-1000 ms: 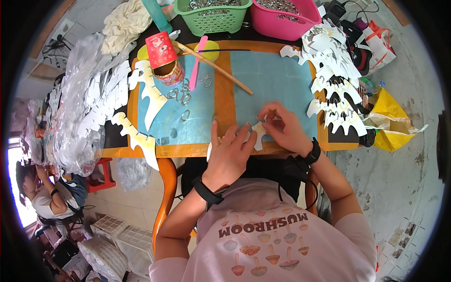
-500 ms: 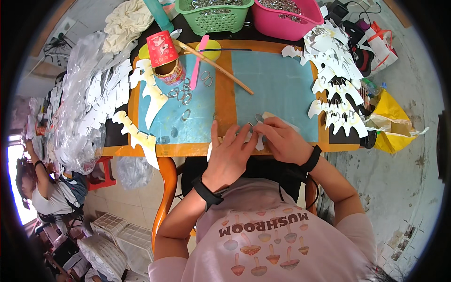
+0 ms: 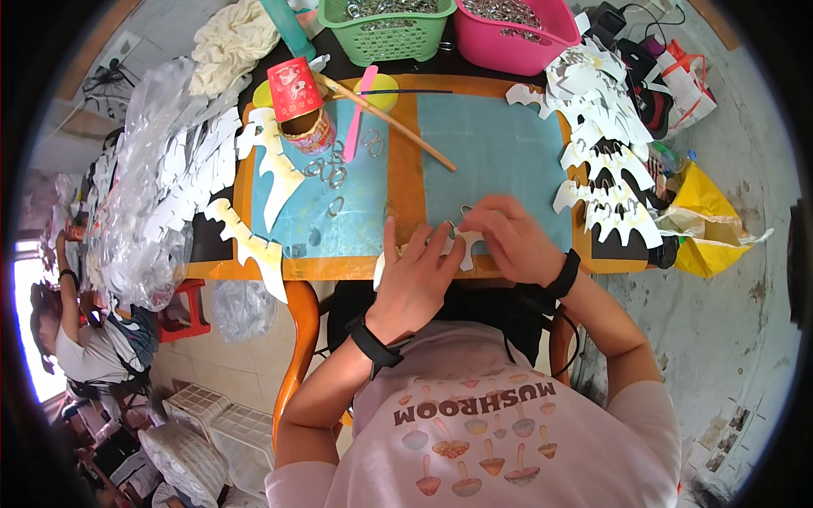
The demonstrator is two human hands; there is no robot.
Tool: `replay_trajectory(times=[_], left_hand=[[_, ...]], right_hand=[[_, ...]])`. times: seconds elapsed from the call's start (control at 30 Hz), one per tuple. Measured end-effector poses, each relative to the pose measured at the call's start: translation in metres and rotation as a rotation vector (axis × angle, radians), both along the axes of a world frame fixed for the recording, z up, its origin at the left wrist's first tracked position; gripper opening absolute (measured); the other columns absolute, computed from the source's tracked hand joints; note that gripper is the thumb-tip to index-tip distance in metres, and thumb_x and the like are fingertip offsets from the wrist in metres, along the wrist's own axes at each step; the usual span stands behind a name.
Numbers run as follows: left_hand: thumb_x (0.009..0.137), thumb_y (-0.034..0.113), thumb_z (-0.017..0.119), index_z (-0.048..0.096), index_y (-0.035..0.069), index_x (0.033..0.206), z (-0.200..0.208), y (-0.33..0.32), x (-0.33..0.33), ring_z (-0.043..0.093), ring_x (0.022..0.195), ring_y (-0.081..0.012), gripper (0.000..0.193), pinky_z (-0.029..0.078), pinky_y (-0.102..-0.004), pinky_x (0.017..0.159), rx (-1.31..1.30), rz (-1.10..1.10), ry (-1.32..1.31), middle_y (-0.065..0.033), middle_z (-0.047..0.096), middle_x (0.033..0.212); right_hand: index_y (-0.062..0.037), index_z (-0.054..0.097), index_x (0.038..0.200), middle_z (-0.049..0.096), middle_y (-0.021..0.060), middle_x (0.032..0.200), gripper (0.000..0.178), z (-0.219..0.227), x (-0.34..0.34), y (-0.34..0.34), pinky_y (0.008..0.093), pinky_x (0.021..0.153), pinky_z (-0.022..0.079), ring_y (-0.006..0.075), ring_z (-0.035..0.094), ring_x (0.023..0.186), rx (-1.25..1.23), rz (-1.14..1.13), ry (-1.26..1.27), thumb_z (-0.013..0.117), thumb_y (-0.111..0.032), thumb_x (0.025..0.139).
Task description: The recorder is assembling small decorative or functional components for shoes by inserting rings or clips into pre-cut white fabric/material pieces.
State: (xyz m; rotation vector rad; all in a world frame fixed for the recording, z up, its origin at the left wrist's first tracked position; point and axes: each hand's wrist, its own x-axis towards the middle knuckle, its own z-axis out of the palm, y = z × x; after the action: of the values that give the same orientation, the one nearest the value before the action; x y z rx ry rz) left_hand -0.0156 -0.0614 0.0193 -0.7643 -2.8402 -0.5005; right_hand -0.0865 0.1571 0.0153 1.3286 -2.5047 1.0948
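Near the front edge of the mat, my left hand (image 3: 415, 278) bears down on a white cut-out piece (image 3: 472, 246) with a scalloped edge, its fingers bent over it. Most of this piece is hidden beneath the hand. A metal ring shows by the left fingertips, and a second metal ring (image 3: 466, 210) stands just left of my right hand (image 3: 512, 241). Motion smears the right fingers, so what they grip, if anything, cannot be made out. To the left lie two yellowed cut-out pieces (image 3: 257, 251), and several loose rings (image 3: 336, 207) are on the blue mat (image 3: 500, 127).
A red cup (image 3: 294, 90) tilts over an open tub (image 3: 312, 135). Beside it lie a pink stick (image 3: 356, 118) and a wooden stick (image 3: 406, 137). Green (image 3: 385, 41) and pink baskets (image 3: 517, 44) of metal parts stand behind. Stacked white cut-outs (image 3: 605, 165) fill the right side.
My right hand has drawn back a little from the left fingertips and its fingers have lifted, uncovering more of the white piece. The left hand has stayed in place.
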Motion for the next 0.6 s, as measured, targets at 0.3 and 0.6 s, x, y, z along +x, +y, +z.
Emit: replay_trajectory(times=[0.3,0.6], left_hand=[[0.079,0.005,0.064,0.063,0.015,0.131,0.0025,-0.0027,0.0031,0.051,0.122,-0.0275,0.054,0.016,-0.0683,0.114,0.014,0.026,-0.011,-0.0034,0.058,0.137],[0.082,0.006,0.063,0.063,0.014,0.13,0.0039,-0.0011,0.0024,0.053,0.121,-0.0288,0.049,0.016,-0.0668,0.114,0.019,0.037,-0.019,-0.0046,0.061,0.132]], right_hand=[[0.0016,0.052,0.124,0.07,0.0086,0.108,0.051,0.002,0.0038,-0.0042,0.0487,0.099,0.046,0.0349,0.057,0.114,-0.027,-0.033,-0.121,0.057,0.01,0.073],[-0.001,0.057,0.124,0.068,0.0062,0.107,0.048,0.003,0.0038,-0.0044,0.0531,0.114,0.04,0.0301,0.058,0.114,0.152,0.034,0.197,0.061,0.004,0.076]])
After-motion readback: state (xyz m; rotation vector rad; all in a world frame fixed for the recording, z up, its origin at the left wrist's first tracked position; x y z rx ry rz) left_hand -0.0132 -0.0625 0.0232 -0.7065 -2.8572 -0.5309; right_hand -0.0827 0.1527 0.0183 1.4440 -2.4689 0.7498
